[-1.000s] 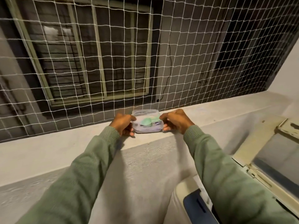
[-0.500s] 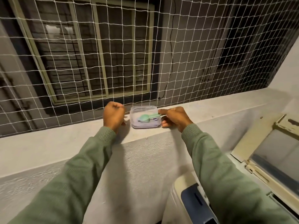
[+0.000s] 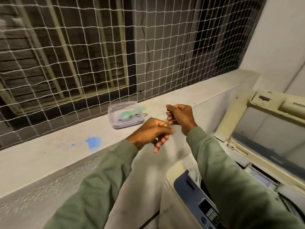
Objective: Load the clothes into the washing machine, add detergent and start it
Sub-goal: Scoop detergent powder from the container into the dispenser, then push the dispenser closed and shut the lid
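Head camera looks down over my two arms in green sleeves [image 3: 99,187] to a pale concrete ledge [image 3: 49,156] that runs along a white rope net [image 3: 99,47]. Behind the net is a dark wall with a barred window [image 3: 66,55].

A small clear plastic box [image 3: 115,123] sits on the ledge close to the net, and a green scoop [image 3: 132,113] shows at its top. Whether the scoop lies inside or on the lid I cannot tell. A blue smear [image 3: 93,142] marks the ledge to the left of the box, well apart from it.

Neither hand touches the box. My left hand [image 3: 151,131] hangs in front of the ledge, just right of the box and nearer to me. Its fingers are loosely curled, with the thumb against the forefinger and nothing in it. My right hand [image 3: 179,116] is just beyond it, over the ledge, with its fingers curled in toward the palm. Whether something small is pinched there I cannot tell.

At lower right stands the cream washing machine [image 3: 171,172]. Its lid [image 3: 267,129] is raised and leans back toward the wall. A blue control panel [image 3: 189,192] lies along the front edge, under my right forearm, which hides most of the opening.
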Demonstrator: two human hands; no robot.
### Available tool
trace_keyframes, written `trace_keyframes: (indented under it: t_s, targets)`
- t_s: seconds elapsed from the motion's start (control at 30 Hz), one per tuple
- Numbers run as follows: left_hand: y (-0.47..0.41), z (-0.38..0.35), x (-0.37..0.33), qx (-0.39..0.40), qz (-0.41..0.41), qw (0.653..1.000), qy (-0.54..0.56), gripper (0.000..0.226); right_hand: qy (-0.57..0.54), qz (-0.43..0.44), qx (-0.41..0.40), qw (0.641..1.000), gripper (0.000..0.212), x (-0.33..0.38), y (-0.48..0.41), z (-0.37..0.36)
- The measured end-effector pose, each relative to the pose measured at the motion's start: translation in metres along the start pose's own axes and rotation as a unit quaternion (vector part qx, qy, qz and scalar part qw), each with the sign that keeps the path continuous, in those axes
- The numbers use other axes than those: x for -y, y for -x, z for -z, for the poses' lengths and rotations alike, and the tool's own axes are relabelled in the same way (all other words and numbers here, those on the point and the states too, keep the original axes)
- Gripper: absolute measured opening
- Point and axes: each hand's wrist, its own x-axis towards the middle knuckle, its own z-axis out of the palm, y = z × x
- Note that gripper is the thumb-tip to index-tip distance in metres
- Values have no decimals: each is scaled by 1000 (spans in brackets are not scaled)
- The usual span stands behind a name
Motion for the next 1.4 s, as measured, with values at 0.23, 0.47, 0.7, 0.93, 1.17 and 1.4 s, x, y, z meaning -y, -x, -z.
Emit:
trace_keyframes:
  t_s: [0.23,0.47,0.7,0.93,1.17,1.4]
  targets:
    - [-48,-51,44,-6,52,997,53,25,-2,-24,-50,998,11,-22,27,64]
    - [-87,-95,83,-15,107,989,99,16,-20,-82,-164,983,10,-63,64,137]
    - [-122,-152,101,24,129,990,54,12,-34,-98,-246,964,9,-80,106,216]
    - [-154,-193,119,47,14,983,-178,16,23,-137,-319,938,15,-114,130,310]
    - [-175,-244,125,49,21,983,-175,13,27,-189,-367,910,13,-154,155,366]
    - [-199,-272,132,103,35,968,-228,21,64,-212,-404,888,7,-178,148,386]
